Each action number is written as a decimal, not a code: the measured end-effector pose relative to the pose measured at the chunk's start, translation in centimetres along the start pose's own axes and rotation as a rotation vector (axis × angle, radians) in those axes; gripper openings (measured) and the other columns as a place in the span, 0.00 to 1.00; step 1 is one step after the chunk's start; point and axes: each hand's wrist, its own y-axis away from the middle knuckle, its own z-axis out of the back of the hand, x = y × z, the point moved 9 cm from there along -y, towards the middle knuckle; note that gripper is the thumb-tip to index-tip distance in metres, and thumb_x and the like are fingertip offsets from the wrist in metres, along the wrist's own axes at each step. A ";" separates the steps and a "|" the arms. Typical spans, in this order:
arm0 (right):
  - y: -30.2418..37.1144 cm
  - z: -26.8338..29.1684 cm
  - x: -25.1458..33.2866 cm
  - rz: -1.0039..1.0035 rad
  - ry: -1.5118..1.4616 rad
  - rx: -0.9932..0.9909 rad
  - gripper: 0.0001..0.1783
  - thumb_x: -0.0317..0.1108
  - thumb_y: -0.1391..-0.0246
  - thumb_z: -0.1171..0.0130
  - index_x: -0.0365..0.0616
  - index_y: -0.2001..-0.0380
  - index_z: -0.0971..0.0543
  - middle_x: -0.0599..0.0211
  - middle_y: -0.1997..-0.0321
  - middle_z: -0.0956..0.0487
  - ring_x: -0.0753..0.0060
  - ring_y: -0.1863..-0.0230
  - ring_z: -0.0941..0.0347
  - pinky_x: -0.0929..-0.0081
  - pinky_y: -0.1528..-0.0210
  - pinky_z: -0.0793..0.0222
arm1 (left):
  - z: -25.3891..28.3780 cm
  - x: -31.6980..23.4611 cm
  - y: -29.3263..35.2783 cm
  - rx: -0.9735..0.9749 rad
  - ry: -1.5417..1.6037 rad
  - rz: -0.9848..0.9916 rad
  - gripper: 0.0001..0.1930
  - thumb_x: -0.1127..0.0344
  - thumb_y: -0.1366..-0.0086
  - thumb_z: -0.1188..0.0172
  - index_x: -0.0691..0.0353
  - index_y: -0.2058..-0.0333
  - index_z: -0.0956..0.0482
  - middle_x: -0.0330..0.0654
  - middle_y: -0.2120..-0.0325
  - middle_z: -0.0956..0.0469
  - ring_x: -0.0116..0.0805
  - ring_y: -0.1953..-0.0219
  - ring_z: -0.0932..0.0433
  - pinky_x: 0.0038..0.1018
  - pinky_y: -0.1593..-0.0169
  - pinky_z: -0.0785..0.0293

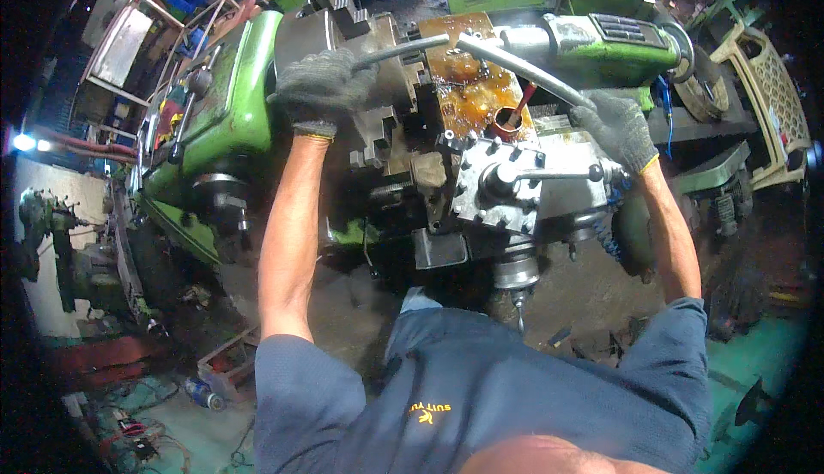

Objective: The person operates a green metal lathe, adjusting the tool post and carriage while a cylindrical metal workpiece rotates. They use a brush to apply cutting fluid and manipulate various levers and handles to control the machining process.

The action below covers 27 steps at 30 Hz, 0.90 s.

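Observation:
My left hand (pixel 324 88), in a grey knit glove, is closed round a metal bar (pixel 403 48) above the lathe chuck (pixel 371 131) and its stepped jaws. My right hand (pixel 616 128), gloved alike, grips a grey metal pipe (pixel 524 68) that slants up to the left. The bar's end and the pipe's end come close together, with a narrow gap between them. Below the pipe sits a small can (pixel 508 128) with a red-handled brush (pixel 524 101) in it. The square tool post (pixel 498 184) with its lever stands nearer me, left of my right hand.
A green headstock (pixel 249 88) is on the left, the tailstock (pixel 601 35) at the far right. A wet, oily brown plate (pixel 468 75) lies between. A beige plastic chair (pixel 768 101) stands at right. A blue bottle-like object (pixel 202 392) lies on the floor.

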 end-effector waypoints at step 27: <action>-15.8 -1.2 4.7 0.178 0.565 0.274 0.27 0.62 0.44 0.35 0.53 0.53 0.16 0.50 0.63 0.15 0.43 0.58 0.18 0.50 0.55 0.22 | -0.5 1.0 -0.2 0.021 0.189 -0.042 0.15 0.47 0.44 0.30 0.52 0.70 0.13 0.42 0.77 0.19 0.45 0.76 0.20 0.40 0.71 0.26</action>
